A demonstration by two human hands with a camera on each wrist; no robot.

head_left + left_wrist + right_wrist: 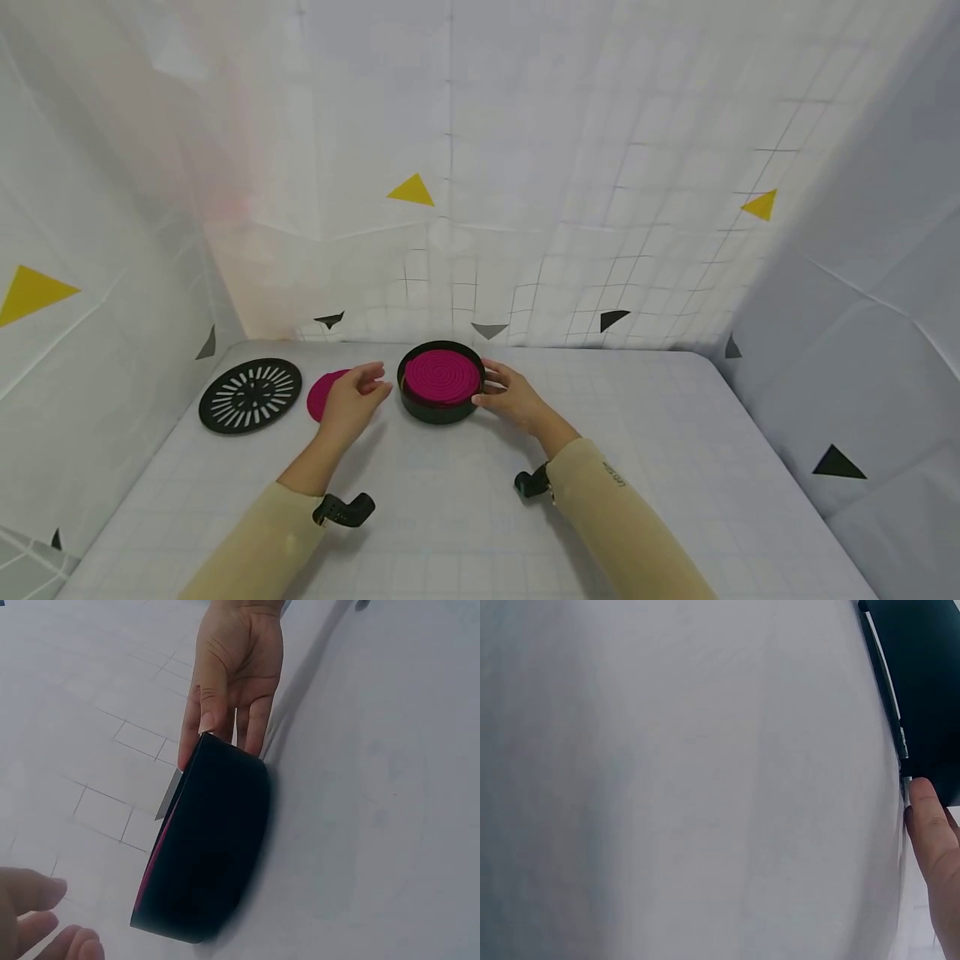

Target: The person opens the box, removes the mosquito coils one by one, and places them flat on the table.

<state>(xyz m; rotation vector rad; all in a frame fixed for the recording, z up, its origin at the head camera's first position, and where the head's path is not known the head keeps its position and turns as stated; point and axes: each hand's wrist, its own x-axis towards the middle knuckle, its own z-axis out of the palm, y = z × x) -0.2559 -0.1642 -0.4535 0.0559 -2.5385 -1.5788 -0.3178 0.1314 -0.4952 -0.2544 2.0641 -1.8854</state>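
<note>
A round dark container stands on the table with a magenta disc in it, marked with concentric rings. My right hand grips the container's right side, thumb toward the front and fingers farther back. The left wrist view shows that thumb at the rim of the dark container; in the right wrist view, a digit touches its wall. My left hand hovers left of the container, apart from it, fingers loosely bent and holding nothing. It partly hides another magenta disc on the table.
A black oval-looking slotted disc lies at the table's far left. White sheeting rises behind the table and on both sides, carrying yellow and dark triangles. Black wrist devices sit at both sleeve cuffs.
</note>
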